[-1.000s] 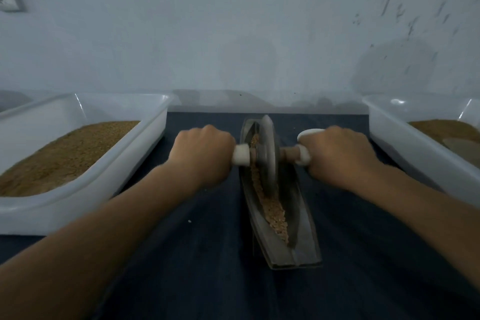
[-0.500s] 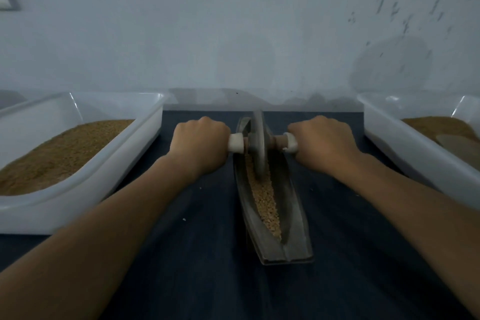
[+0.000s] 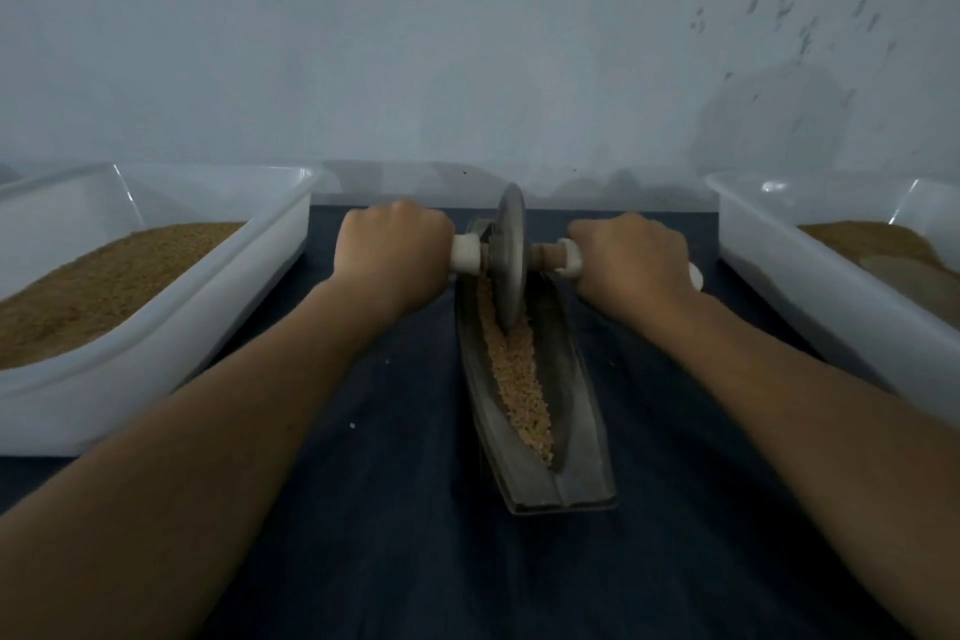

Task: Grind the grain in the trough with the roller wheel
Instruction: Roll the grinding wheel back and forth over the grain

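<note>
Two hands grip the wheel's axle. The left hand [image 3: 395, 255] is clenched round the left handle, and the handle's white collar [image 3: 466, 252] shows just beside the knuckles. The right hand [image 3: 631, 265] is clenched round the right handle, whose white tip is visible past the hand's outer edge. The roller wheel [image 3: 510, 255] stands upright at the far end of the trough [image 3: 582, 395], rim down in the groove. The trough is dark and boat-shaped and lies lengthwise on the dark blue cloth [image 3: 415, 509], between the forearms. The grain [image 3: 517, 379] forms a tan strip along the groove, from the wheel toward the near end. The white plastic tub [image 3: 156, 327] at left holds brown granular material, as does the second white tub [image 3: 779, 244] at right. A few loose specks lie on the cloth.
</note>
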